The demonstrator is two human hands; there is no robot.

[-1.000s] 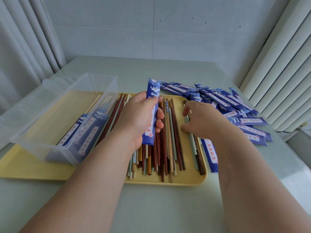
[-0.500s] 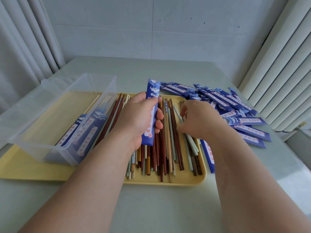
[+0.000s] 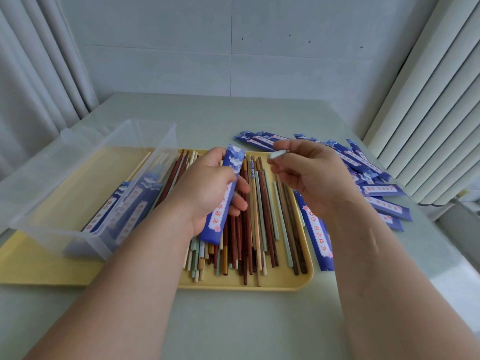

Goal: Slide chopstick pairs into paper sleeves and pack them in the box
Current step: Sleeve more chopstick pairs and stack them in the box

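Observation:
My left hand (image 3: 207, 193) grips a blue paper sleeve (image 3: 225, 193) lengthwise, its open top pointing away from me. My right hand (image 3: 311, 178) is raised above the tray and pinches pale green chopsticks (image 3: 277, 154); only their end shows past my fingers. Loose chopsticks (image 3: 259, 224) in brown, red, cream and green lie in a pile on the yellow tray (image 3: 285, 283). A clear plastic box (image 3: 85, 183) stands on the tray's left half with several filled blue sleeves (image 3: 135, 201) inside.
Several empty blue sleeves (image 3: 374, 175) are scattered on the grey table (image 3: 233, 320) to the right of the tray, one (image 3: 318, 235) lying along the tray's right edge. Curtains hang at left, a ribbed white panel at right, a wall behind.
My right hand has lifted off the chopstick pile, moving up and away with pale green chopsticks pinched in it. My left hand keeps its hold on the sleeve, nearly still.

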